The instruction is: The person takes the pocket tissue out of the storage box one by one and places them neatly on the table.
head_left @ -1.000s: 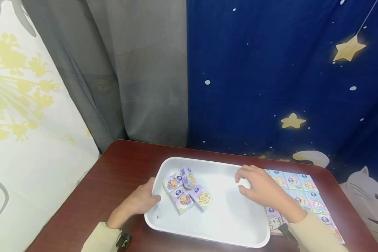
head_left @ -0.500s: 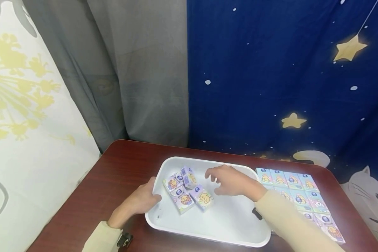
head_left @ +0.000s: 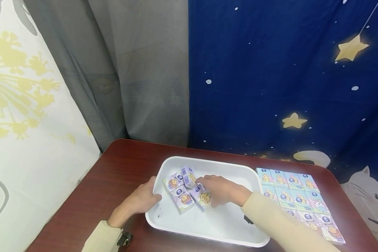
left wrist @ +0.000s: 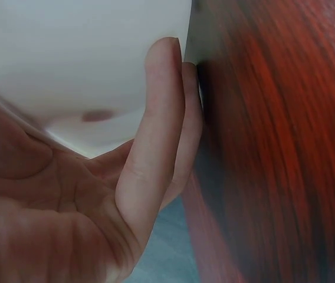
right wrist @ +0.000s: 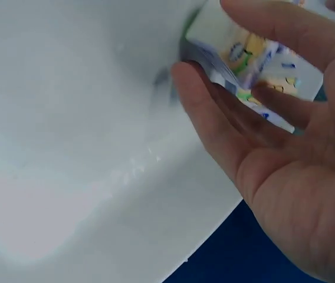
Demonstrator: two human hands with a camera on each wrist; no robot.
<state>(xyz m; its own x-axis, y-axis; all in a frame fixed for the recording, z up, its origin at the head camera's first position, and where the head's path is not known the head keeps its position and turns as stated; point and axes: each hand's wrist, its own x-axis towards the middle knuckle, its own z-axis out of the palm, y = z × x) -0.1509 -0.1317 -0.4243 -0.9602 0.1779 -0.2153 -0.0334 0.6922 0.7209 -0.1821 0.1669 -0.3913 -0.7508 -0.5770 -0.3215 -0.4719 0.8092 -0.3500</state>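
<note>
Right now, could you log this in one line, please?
left hand: grips tray; right hand: at packet inside tray; packet rows: beside tray

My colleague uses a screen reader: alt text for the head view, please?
A person's right hand partly covers a cartoon-printed pack, one of four in a white tray, while the left hand grips its left end. Similar packs lie in rows on the reddish-brown table.

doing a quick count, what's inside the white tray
Inside the white tray, four cartoon-printed packs show, bunched toward the left. The right hand hides part of the rightmost pack; what's beneath hand and sleeve can't be seen.
</note>
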